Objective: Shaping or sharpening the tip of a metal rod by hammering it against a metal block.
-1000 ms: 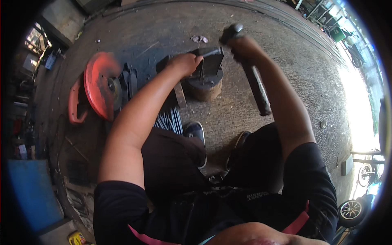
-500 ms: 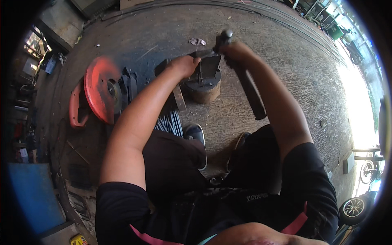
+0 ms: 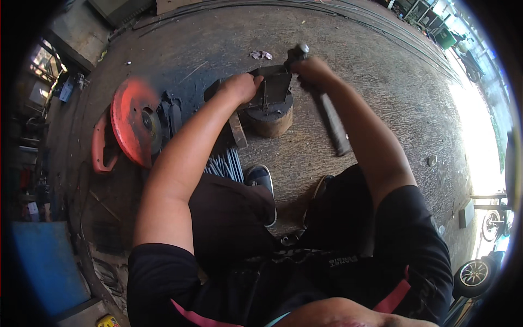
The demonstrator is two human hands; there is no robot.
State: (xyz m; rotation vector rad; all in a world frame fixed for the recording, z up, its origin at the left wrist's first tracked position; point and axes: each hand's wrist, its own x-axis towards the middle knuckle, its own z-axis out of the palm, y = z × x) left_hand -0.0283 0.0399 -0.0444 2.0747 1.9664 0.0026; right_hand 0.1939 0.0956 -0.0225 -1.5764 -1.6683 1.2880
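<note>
A hammer [image 3: 333, 128] is in my right hand [image 3: 314, 71], gripped close below its metal head. Its handle slants down toward my right knee. The hammer head is beside the right end of a dark metal block [image 3: 277, 87], which has plate-like sides and is fixed on a round wooden stump [image 3: 271, 122]. My left hand [image 3: 242, 87] is closed at the left side of this block, thumb toward it. What its fingers hold is hidden. A thin upright rod [image 3: 265, 95] shows just below the thumb.
An orange-red cut-off saw [image 3: 131, 122] stands to the left. A bundle of metal rods [image 3: 226, 165] lies by my left shoe [image 3: 260, 180], near a flat bar [image 3: 238, 131]. A crumpled scrap [image 3: 261, 55] lies beyond the stump. Long rods curve along the far floor.
The hammer's handle end has swung slightly left and up in my right hand. My left hand stays almost in place at the block.
</note>
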